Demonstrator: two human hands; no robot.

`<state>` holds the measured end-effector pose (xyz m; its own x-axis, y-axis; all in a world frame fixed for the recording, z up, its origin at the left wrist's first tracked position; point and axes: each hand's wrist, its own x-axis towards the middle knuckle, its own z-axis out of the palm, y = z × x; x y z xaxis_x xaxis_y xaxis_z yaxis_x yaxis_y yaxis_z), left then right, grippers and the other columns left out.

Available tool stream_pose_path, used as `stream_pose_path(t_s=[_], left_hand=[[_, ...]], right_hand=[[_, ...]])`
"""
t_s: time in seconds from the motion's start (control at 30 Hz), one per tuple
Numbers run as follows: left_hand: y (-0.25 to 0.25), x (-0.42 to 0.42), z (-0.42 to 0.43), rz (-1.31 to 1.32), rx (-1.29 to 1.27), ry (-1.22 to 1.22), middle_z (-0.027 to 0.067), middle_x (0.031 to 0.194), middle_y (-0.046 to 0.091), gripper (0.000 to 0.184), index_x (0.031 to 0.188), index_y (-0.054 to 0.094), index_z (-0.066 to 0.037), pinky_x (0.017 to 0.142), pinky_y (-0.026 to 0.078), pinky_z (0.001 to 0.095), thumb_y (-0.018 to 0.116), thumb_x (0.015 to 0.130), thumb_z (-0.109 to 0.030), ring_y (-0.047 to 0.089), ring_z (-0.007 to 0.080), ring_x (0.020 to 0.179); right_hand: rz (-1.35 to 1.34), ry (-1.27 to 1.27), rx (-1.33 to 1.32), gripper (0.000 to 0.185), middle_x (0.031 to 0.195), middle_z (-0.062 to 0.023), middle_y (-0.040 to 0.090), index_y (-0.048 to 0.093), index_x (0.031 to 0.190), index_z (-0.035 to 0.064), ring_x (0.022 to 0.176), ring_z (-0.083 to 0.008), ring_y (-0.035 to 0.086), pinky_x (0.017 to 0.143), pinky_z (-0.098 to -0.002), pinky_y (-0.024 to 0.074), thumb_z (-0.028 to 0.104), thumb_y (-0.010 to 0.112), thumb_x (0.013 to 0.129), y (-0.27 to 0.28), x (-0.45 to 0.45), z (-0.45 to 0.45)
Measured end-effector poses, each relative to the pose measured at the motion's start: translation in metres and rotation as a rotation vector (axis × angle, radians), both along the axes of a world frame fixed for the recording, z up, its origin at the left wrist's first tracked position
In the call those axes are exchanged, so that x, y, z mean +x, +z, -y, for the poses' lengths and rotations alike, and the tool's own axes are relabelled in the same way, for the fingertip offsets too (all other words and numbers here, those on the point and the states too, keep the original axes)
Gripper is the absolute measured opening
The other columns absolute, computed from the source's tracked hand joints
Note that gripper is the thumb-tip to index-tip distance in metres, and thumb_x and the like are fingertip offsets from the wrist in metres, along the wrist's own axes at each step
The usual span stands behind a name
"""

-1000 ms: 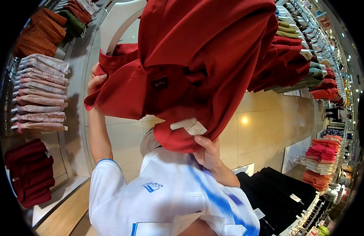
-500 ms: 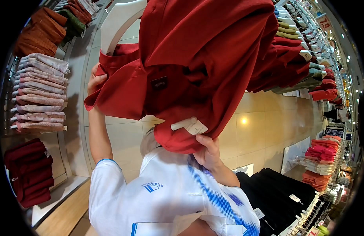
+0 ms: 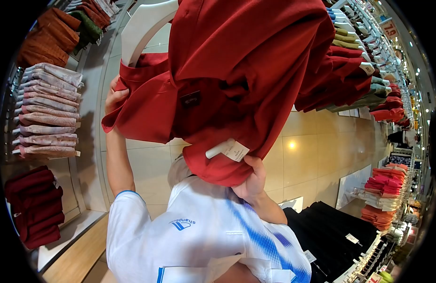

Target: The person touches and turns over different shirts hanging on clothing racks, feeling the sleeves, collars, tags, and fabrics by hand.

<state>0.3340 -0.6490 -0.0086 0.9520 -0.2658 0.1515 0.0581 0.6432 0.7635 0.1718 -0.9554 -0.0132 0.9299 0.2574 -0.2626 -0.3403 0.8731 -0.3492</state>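
Firstly, one plain deep-red cloth garment [image 3: 246,52]: spread between both hands across the upper middle of the view, above the wearer's chest, its top running out of frame. Fitted to it: a curved white hanger [image 3: 141,33], emerging at its upper left; a small black rectangular neck label [image 3: 190,99]; a white printed paper tag [image 3: 236,150], lying at its lower edge.

Left hand [image 3: 115,97]: fingers curled closed over the garment's left edge, gripping the cloth. Right hand [image 3: 250,183]: thumb on the near side, just beside the tag, closed on the lower edge; the other fingers are largely hidden.

Wearer: white short-sleeved shirt [image 3: 199,207] with blue print.

Left side: a row of pale pink patterned garments [image 3: 50,113]; below it, a stack of dark maroon garments [image 3: 36,207]. Right side: red garments on white hangers [image 3: 340,78], black garments with white tags [image 3: 329,231] nearer the wearer, and glossy beige floor tiles [image 3: 303,160] between.
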Motion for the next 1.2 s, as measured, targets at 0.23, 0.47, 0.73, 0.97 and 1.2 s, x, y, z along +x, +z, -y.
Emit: stream_pose_path(t_s=[0.23,0.47,0.73,0.97,1.2], left_hand=[[-0.005,0.004,-0.005,0.029,0.012,-0.024,0.0188,0.106,0.062,0.049,0.116,0.050,0.006,0.087,0.053,0.0396,0.054,0.070,-0.010,0.064,0.0289,0.094],[-0.008,0.005,-0.006,0.013,0.004,0.000,0.0185,0.108,0.061,0.050,0.118,0.049,0.006,0.090,0.051,0.0374,0.054,0.071,-0.010,0.063,0.0277,0.096],[-0.004,0.000,-0.001,0.004,0.011,0.019,0.0185,0.110,0.060,0.052,0.120,0.048,0.006,0.091,0.050,0.0384,0.055,0.071,-0.009,0.062,0.0285,0.099],[-0.040,0.019,-0.033,0.119,0.103,-0.073,0.0179,0.125,0.051,0.068,0.135,0.034,-0.004,0.094,0.047,0.0427,0.056,0.073,-0.017,0.054,0.0298,0.112],[-0.026,0.015,-0.017,0.031,0.040,0.176,0.0187,0.111,0.059,0.053,0.120,0.048,0.007,0.096,0.045,0.0393,0.058,0.070,-0.010,0.058,0.0284,0.106]], right_hand=[[0.020,0.029,0.056,0.044,0.125,-0.0119,0.051,0.042,0.126,-0.0012,0.116,-0.0246,0.049,0.102,-0.0416,0.0367,0.028,0.043,0.093,-0.003,0.003,-0.002],[0.058,0.008,-0.114,0.031,0.111,-0.0085,0.054,0.045,0.119,0.0011,0.106,-0.0209,0.054,0.093,-0.0373,0.0442,0.009,0.050,0.090,-0.006,0.008,-0.004],[0.067,-0.092,-0.352,0.036,0.110,-0.0069,0.055,0.046,0.119,0.0026,0.100,-0.0176,0.056,0.088,-0.0322,0.0455,-0.002,0.057,0.085,0.012,0.009,-0.013],[0.249,-0.037,-0.755,0.027,0.099,-0.0060,0.060,0.054,0.110,0.0006,0.092,-0.0130,0.056,0.081,-0.0276,0.0447,0.007,0.061,0.085,0.004,0.015,-0.011],[0.443,-0.055,-0.993,0.021,0.062,-0.0040,0.058,0.056,0.094,0.0012,0.049,-0.0111,0.054,0.048,-0.0270,0.0440,0.016,0.064,0.081,0.005,0.038,0.013]])
